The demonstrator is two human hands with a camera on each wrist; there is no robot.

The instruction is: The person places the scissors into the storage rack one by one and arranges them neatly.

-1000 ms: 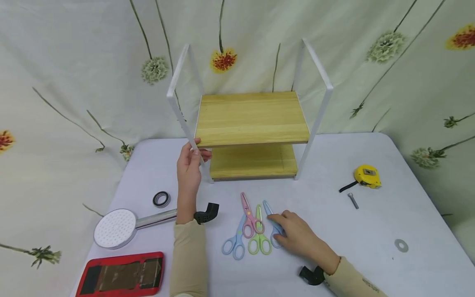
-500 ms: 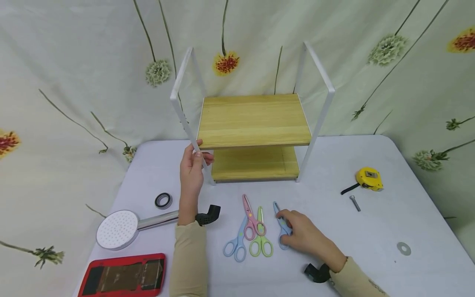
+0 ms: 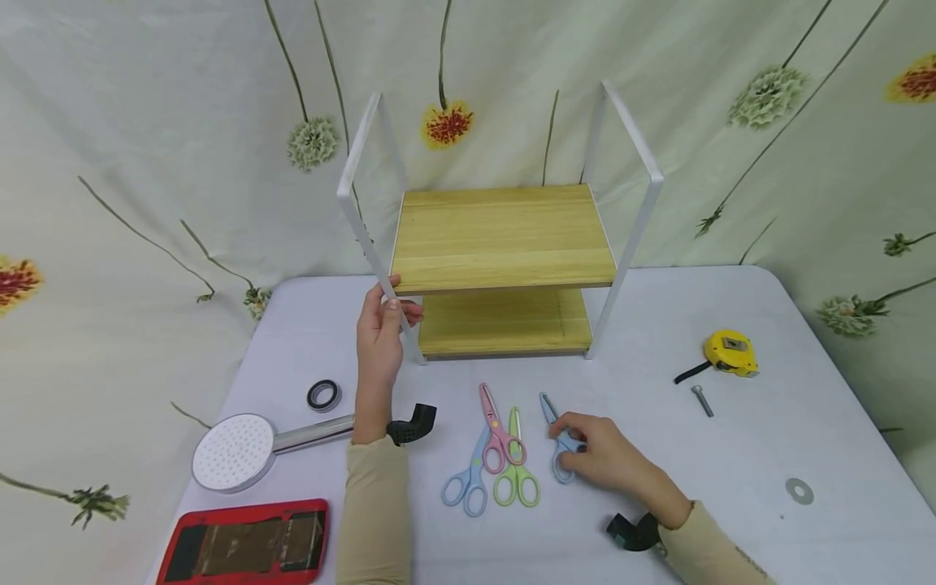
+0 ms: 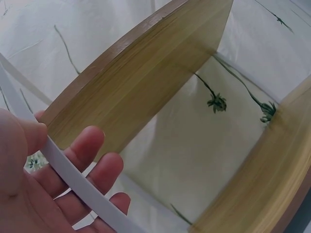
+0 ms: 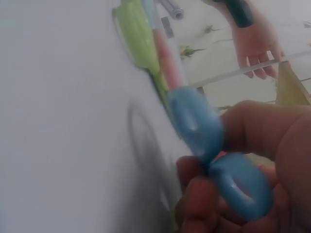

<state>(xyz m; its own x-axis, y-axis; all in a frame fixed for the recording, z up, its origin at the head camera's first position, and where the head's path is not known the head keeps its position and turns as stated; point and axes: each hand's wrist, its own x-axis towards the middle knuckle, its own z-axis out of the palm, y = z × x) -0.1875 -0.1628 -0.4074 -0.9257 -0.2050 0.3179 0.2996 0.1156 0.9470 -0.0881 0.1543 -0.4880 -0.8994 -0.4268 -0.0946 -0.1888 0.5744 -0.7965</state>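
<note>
At the left, the white upright [image 3: 366,241] of the wooden-shelved rack [image 3: 504,231] is clasped by the left hand [image 3: 379,335], so the rack could be skewed by a jerk of that arm. Nearer and to the right, the loose blue scissors [image 3: 477,460], pink scissors [image 3: 493,422] and green scissors [image 3: 516,469] are bunched on the table [image 3: 658,325] and could be scattered by a careless brush. Farther right, the held blue scissors [image 3: 562,441] are pinched by the handles in the right hand [image 3: 607,452], well apart from the left, and could be dropped if the narrow grip slips.
</note>
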